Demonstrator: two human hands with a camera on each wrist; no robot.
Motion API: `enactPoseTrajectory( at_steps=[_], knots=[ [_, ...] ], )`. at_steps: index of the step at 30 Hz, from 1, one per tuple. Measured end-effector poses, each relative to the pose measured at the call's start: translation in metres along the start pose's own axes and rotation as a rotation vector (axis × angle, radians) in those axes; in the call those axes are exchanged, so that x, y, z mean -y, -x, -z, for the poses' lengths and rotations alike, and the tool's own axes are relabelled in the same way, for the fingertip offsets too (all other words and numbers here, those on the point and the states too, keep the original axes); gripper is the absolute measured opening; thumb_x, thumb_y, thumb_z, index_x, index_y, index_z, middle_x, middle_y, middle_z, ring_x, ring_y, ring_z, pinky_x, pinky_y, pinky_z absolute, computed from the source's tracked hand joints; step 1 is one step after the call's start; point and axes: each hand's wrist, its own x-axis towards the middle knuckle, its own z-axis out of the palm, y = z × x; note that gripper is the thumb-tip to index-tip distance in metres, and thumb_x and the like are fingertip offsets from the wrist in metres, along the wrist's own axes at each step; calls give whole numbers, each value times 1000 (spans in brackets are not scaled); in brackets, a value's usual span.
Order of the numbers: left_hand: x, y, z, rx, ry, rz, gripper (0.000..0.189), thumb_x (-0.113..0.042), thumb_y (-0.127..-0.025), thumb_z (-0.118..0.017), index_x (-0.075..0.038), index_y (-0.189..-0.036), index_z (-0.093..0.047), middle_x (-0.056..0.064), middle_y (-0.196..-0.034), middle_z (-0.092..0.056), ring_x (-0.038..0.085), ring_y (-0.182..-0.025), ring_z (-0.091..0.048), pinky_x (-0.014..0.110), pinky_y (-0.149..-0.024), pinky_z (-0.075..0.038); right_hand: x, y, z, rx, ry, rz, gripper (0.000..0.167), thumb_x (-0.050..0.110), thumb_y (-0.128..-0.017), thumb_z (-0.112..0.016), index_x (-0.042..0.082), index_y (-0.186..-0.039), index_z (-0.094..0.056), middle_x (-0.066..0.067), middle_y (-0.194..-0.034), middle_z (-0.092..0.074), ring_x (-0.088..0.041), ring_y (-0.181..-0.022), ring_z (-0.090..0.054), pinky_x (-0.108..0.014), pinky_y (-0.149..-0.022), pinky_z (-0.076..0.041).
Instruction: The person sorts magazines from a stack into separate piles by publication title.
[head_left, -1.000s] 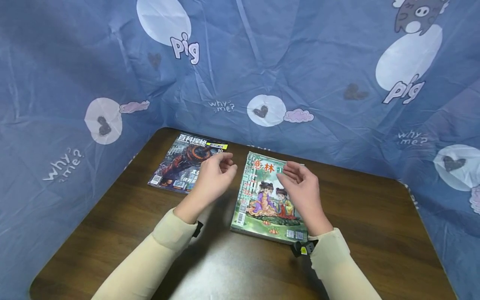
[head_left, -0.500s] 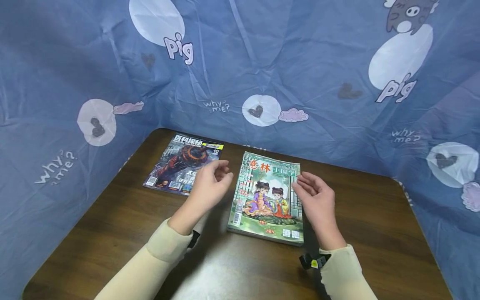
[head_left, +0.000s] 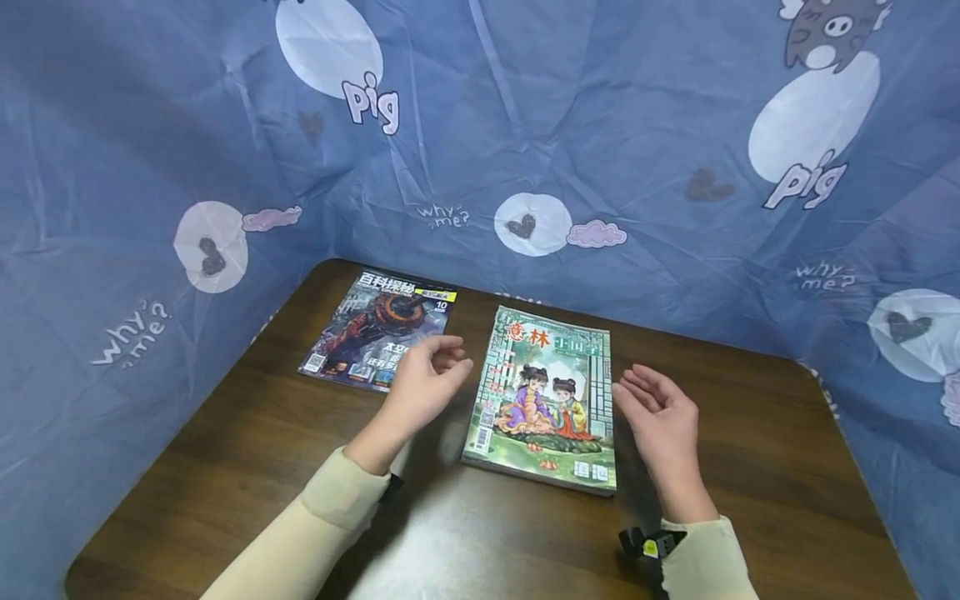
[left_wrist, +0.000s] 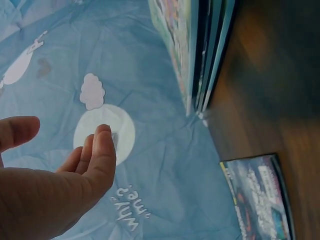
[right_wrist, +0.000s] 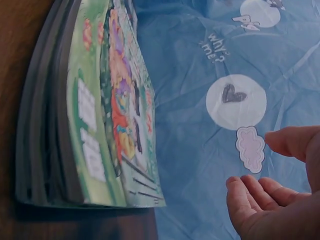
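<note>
A stack of magazines [head_left: 543, 400] lies on the wooden table, its top cover green with two cartoon children. To its left my left hand [head_left: 423, 379] hovers with loosely bent fingers, holding nothing; it overlaps the corner of a dark magazine [head_left: 367, 325] in the head view. My right hand [head_left: 663, 425] is just off the stack's right edge, fingers relaxed and thumb apart, also holding nothing. In the right wrist view several layers show at the edge of the stack [right_wrist: 90, 150], with the right hand [right_wrist: 280, 200] beside it. The left wrist view shows the left hand [left_wrist: 60, 185] apart from the stack [left_wrist: 195, 50].
The brown table [head_left: 750, 467] has rounded corners and stands against a blue printed cloth [head_left: 630, 150] that hangs behind it and at both sides. A black camera strap [head_left: 648, 543] sits at the right wrist.
My right hand has moved from over the stack's cover to the right, past its edge, and nearer to me. The left hand has come slightly lower. The magazines lie still.
</note>
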Motion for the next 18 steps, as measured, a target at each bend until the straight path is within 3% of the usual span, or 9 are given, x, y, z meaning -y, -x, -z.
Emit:
enactPoseTrajectory(
  at_steps=[7,18],
  knots=[
    [6,3,-7,21,-8,40,33,-1,-88,-71,11,-119,-65,23,-104,-70,31,-91,-69,43,-87,-56,-7,3,3,6,29,15,49,14,-92,-78,-2,-135,-60,-19,-126,-65,-28,-115,-64,-16,-86,-51],
    [9,4,-10,36,-47,75,35,-2,-88,-72,10,-120,-65,17,-104,-70,31,-92,-68,43,-87,-55,-16,5,8,-14,51,0,48,12,-92,-78,-3,-134,-61,-18,-125,-66,-28,-113,-65,-16,-85,-52]
  ],
)
